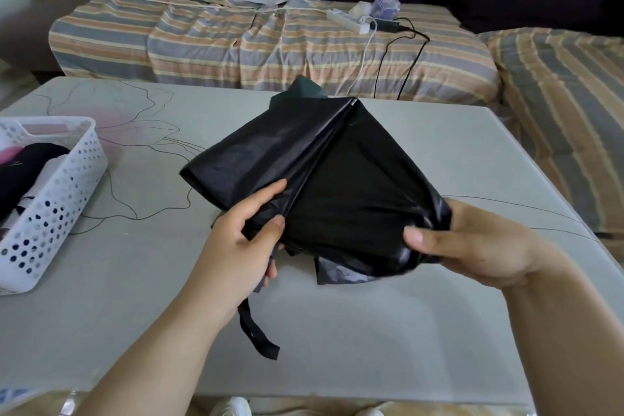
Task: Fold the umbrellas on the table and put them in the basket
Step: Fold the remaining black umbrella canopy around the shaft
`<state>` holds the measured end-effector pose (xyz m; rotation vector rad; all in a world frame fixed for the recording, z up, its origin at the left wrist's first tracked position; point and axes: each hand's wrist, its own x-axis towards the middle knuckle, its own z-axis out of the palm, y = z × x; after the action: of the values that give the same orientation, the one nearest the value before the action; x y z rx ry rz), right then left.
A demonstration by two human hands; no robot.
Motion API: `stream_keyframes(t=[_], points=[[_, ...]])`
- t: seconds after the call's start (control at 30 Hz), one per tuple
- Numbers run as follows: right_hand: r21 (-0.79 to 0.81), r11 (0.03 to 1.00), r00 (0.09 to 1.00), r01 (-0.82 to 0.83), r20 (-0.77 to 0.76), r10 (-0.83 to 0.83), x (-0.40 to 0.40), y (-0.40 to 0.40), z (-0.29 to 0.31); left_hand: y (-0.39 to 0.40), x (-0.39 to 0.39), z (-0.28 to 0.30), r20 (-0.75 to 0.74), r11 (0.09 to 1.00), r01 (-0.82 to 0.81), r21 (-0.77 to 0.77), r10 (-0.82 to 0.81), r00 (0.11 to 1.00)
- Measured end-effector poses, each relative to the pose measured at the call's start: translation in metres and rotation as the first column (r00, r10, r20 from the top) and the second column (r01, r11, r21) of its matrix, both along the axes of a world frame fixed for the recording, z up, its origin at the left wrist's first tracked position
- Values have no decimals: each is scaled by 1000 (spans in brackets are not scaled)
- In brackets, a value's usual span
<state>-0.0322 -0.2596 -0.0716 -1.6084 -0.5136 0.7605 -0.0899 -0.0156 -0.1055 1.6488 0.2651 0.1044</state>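
- The black umbrella (324,172) is in the middle of the table (337,331), held just above it, with its tip pointing to the far side and its canopy collapsed but loose, the panels spread out to both sides of a central rib.
- The left hand (243,240) grips the cloth on the left of that rib, thumb on top and fingers curled under, so its grip is closed on the umbrella.
- The right hand (479,246) pinches the bunched near right edge of the canopy between thumb and fingers; its grip is likewise closed on the umbrella.
- The closing strap (258,331) hangs free below the left hand and lies on the table, not yet wrapped round.
- The white basket (57,186) is at the left edge of the table, well apart from the umbrella. It already holds dark and pink things, which I judge to be umbrellas done before, though they are too cut off to be sure.
- I judge the task well along: no other umbrella shows on the table, so this seems to be the last one.
- What is left, as far as can be seen: gather the panels round the shaft, fasten the strap, and carry the bundle left into the basket.
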Motion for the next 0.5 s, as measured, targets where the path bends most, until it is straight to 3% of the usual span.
stream_keyframes(t=[0.1, 0.23, 0.4, 0.5], points=[[160, 984, 995, 74, -82, -62, 1, -3, -4, 4, 2, -1, -3, 1000, -11, -18, 11, 1000], [173, 983, 990, 67, -132, -44, 2, -1, -2, -1, 0, -2, -23, 999, 28, -39, -29, 999], [35, 992, 993, 121, 0, -121, 4, -4, 5, -8, 0, -3, -19, 998, 34, -54, -35, 999], [28, 962, 956, 271, 111, -273, 7, -13, 8, -5, 2, -2, -8, 999, 5, -50, -5, 1000]])
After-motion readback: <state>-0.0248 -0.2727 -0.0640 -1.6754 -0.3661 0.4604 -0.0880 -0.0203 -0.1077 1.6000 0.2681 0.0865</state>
